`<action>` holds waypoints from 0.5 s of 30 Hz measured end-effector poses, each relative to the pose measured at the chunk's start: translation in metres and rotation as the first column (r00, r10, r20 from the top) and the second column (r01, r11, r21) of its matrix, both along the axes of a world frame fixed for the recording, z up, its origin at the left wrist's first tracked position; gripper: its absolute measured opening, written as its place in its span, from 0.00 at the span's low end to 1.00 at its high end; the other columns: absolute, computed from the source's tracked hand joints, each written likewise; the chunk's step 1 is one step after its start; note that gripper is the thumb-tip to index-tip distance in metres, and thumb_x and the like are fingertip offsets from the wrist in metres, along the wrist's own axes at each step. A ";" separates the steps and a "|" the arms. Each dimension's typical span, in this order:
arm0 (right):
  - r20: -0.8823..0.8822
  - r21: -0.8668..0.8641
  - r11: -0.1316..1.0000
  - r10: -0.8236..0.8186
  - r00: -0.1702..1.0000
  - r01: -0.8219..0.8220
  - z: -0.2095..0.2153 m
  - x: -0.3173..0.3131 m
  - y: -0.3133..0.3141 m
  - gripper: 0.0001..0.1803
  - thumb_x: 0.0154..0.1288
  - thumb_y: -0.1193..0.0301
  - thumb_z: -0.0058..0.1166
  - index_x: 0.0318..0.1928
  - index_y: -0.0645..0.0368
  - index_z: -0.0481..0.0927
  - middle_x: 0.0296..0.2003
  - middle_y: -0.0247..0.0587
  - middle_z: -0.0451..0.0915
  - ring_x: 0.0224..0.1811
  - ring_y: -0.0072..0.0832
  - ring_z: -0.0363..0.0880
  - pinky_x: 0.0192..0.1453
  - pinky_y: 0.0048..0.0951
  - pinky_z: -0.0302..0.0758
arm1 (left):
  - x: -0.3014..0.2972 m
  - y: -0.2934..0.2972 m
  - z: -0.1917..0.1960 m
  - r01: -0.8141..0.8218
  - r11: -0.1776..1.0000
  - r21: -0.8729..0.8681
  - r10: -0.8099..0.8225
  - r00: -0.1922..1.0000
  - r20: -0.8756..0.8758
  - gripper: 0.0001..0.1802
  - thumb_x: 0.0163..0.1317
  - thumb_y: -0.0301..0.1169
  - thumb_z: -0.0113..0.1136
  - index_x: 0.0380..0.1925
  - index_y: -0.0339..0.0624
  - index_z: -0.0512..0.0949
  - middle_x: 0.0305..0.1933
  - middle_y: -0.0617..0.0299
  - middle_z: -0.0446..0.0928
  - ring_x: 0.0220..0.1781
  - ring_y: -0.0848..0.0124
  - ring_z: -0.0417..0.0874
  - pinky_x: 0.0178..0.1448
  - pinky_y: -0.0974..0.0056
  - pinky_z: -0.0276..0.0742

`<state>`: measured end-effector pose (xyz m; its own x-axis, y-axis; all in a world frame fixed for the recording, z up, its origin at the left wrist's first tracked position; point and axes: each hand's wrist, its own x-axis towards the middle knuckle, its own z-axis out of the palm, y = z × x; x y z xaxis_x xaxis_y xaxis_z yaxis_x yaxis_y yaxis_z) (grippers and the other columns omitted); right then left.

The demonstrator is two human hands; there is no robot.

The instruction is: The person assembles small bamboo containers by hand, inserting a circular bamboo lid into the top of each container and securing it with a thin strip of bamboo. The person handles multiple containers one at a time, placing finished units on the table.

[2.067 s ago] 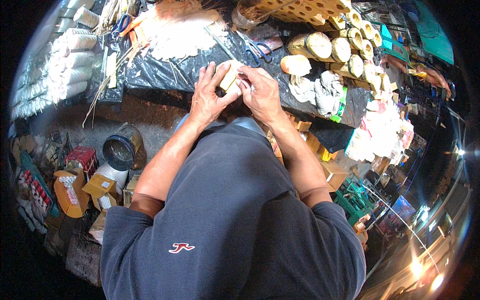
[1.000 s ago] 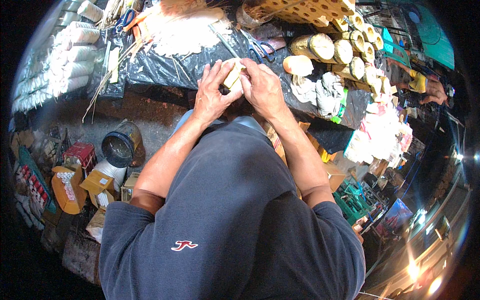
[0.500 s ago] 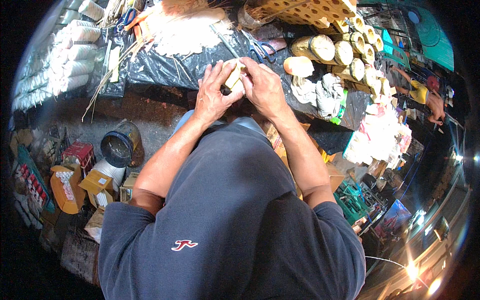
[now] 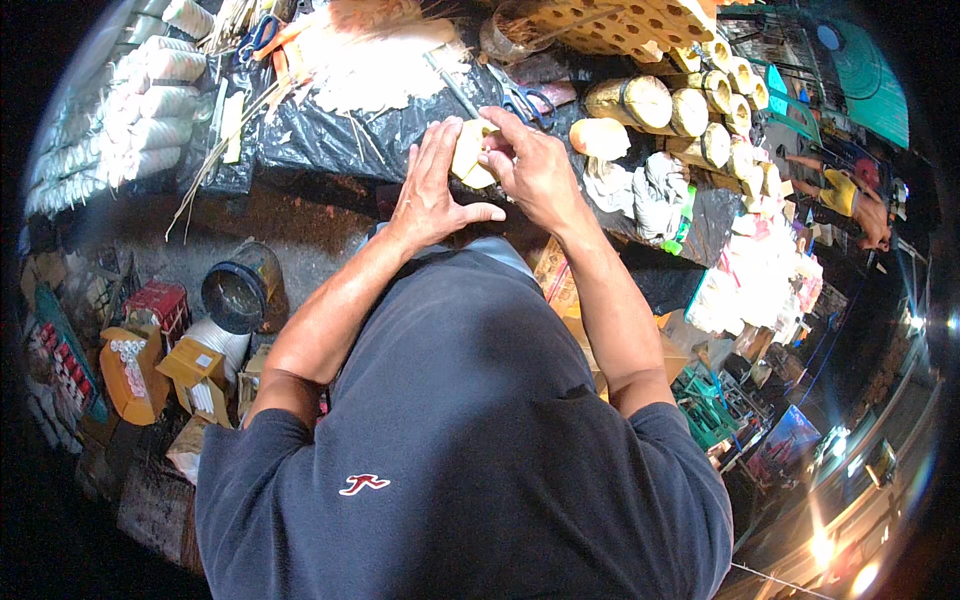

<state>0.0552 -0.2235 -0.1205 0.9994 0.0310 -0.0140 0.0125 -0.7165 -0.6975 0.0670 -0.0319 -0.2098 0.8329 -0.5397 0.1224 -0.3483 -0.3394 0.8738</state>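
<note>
Above the front edge of the black plastic-covered bench, a pale yellow, roundish piece is between my hands; its kind is unclear. My right hand grips its right side with bent fingers, the fingertips partly hidden. My left hand lies against its left side with the fingers straight and side by side, the thumb stretched away from it. Just beyond are blue-handled scissors and a thin grey rod. A pale, rounded lump sits to the right of my right hand.
Thick pale cylinders are stacked at the right, below a yellow board with holes. Crumpled grey cloth lies nearer. White rolls pile up at far left. A dark bucket and boxes stand on the floor. Another person is far right.
My left thumb has swung off the yellow piece and now points right. The piece has turned, showing a broader face, and my right fingers have shifted on it.
</note>
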 end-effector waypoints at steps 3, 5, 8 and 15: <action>-0.009 -0.009 1.000 -0.023 1.000 0.023 -0.003 0.004 0.003 0.30 0.64 0.74 0.72 0.67 0.56 0.79 0.42 0.51 0.91 0.43 0.43 0.92 0.49 0.40 0.87 | 0.012 -0.006 -0.012 0.004 0.996 -0.085 -0.005 1.000 -0.013 0.73 0.40 0.53 0.90 0.81 0.35 0.56 0.81 0.35 0.63 0.85 0.38 0.60 0.85 0.36 0.56; -0.027 -0.004 0.999 -0.054 0.998 0.054 -0.002 0.006 0.005 0.30 0.63 0.74 0.72 0.66 0.57 0.80 0.40 0.50 0.91 0.42 0.42 0.92 0.49 0.40 0.87 | 0.022 -0.011 -0.015 -0.005 0.989 -0.148 0.016 0.997 0.075 0.66 0.39 0.43 0.91 0.77 0.37 0.63 0.76 0.39 0.70 0.80 0.40 0.69 0.82 0.44 0.67; -0.043 0.067 0.996 -0.052 0.998 0.055 -0.003 0.003 -0.002 0.31 0.63 0.74 0.73 0.67 0.58 0.80 0.40 0.49 0.91 0.42 0.39 0.93 0.48 0.39 0.87 | 0.024 -0.017 -0.013 -0.017 0.972 -0.234 -0.006 0.995 -0.100 0.57 0.42 0.36 0.88 0.73 0.39 0.67 0.69 0.43 0.76 0.71 0.45 0.79 0.75 0.48 0.77; -0.064 0.069 0.996 -0.052 0.997 0.057 -0.005 0.009 -0.006 0.33 0.60 0.77 0.74 0.67 0.59 0.80 0.38 0.40 0.85 0.38 0.30 0.83 0.47 0.31 0.83 | 0.022 -0.020 -0.015 -0.041 0.962 -0.268 0.036 0.999 -0.023 0.55 0.41 0.33 0.88 0.71 0.39 0.68 0.65 0.44 0.78 0.65 0.47 0.83 0.71 0.49 0.80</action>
